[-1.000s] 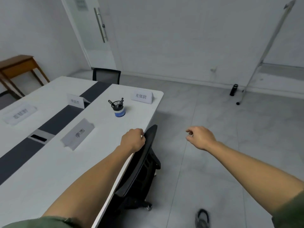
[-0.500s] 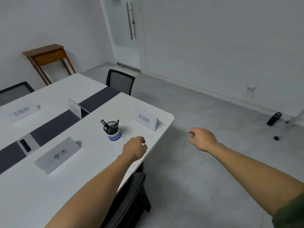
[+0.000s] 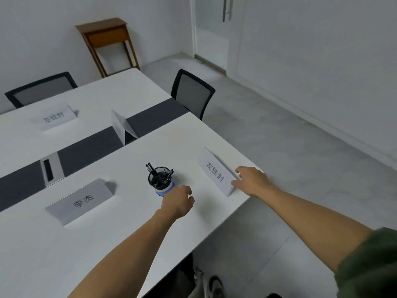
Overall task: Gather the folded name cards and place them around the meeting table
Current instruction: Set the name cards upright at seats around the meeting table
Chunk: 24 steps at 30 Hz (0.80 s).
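Several folded white name cards stand on the white meeting table (image 3: 133,244). The nearest card (image 3: 216,171) stands by the table's right edge, and my right hand (image 3: 251,180) touches its right end with spread, relaxed fingers. My left hand (image 3: 178,202) hovers over the table with its fingers loosely curled, holding nothing, just right of the pen cup (image 3: 160,179). Another card (image 3: 80,201) stands left of the cup. A third card (image 3: 123,127) straddles the dark centre strip (image 3: 86,149), and a fourth (image 3: 54,117) stands on the far side.
Two black mesh chairs stand at the table: one at the far end (image 3: 193,92), one at the far left (image 3: 40,88). A wooden side table (image 3: 107,43) stands against the wall. A cable port (image 3: 51,168) sits in the strip. Grey floor lies to the right.
The view has swung left and closer to the table. My right hand moved from over the floor to the nearest card's right end. My left hand came forward beside the pen cup.
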{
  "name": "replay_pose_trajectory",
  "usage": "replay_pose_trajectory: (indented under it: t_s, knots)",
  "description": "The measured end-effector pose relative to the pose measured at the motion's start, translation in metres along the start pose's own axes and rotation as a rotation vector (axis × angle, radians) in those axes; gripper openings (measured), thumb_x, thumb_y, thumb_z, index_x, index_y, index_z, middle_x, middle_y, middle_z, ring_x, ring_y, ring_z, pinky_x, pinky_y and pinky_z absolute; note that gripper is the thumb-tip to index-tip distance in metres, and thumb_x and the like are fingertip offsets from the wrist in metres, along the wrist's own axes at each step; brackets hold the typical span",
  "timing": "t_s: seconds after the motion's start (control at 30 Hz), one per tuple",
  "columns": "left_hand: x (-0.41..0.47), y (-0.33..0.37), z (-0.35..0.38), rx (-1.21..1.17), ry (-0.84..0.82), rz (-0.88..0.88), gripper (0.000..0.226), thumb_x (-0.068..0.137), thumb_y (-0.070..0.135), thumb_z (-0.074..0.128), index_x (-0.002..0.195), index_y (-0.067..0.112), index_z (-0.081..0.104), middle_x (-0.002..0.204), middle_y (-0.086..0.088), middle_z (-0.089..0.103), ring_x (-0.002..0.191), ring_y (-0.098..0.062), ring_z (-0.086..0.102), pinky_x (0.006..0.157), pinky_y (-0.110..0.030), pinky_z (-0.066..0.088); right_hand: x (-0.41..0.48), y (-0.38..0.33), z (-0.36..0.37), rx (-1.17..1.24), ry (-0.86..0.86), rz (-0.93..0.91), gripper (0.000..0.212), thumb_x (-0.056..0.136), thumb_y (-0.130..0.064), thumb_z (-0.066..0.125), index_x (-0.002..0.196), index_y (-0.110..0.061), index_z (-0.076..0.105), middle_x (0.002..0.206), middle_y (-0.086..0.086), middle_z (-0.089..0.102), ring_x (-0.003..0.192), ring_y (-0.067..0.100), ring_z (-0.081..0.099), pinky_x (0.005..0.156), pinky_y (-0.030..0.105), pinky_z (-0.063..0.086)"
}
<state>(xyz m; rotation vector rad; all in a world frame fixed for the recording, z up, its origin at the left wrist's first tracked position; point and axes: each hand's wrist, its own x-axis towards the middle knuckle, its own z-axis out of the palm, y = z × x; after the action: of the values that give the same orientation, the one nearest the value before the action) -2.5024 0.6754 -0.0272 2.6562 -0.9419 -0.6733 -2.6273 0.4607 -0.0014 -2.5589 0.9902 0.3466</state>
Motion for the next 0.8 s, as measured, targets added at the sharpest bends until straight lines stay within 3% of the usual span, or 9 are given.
replay_pose_trajectory:
  t_s: [0.17,0.33,0.57,0.8]
  knots:
    - [0.006,-0.017,0.011,-0.03,-0.023,-0.14,0.037,0.093,0.033,0.047,0.127,0.022,0.055,0.121,-0.003,0.063,0.111,-0.023,0.057,0.089,-0.034,0.046,0.06,-0.016,0.013,-0.024,-0.061,-0.039,0.059,0.085,-0.048,0.064,0.128,-0.011,0.047,0.126,0.008,0.058,0.111,0.029,0.059,0.079,0.035,0.048]
    - [-0.008,-0.031,0.029,-0.078,-0.044,-0.334,0.037,0.093,0.034,0.047,0.127,0.024,0.056,0.118,0.0,0.065,0.113,-0.022,0.055,0.088,-0.034,0.045,0.105,-0.024,0.049,0.071,-0.16,0.004,0.074,0.077,-0.051,0.073,0.129,-0.008,0.041,0.124,0.012,0.055,0.108,0.033,0.059,0.075,0.035,0.047]
    - [-0.02,-0.015,0.039,-0.147,-0.028,-0.562,0.036,0.093,0.035,0.049,0.126,0.024,0.057,0.117,-0.001,0.065,0.113,-0.021,0.055,0.088,-0.033,0.045,0.133,-0.021,0.047,-0.063,-0.16,-0.112,0.049,0.088,-0.048,0.061,0.12,-0.012,0.052,0.116,0.01,0.066,0.1,0.033,0.065,0.078,0.037,0.053]
    - [0.009,0.036,0.035,-0.178,0.037,-0.597,0.036,0.093,0.035,0.048,0.126,0.024,0.055,0.119,-0.001,0.063,0.114,-0.021,0.054,0.09,-0.034,0.045,0.16,-0.006,-0.004,0.124,-0.184,-0.198,0.045,0.087,-0.047,0.063,0.123,-0.02,0.057,0.117,0.003,0.066,0.104,0.032,0.063,0.078,0.032,0.048]
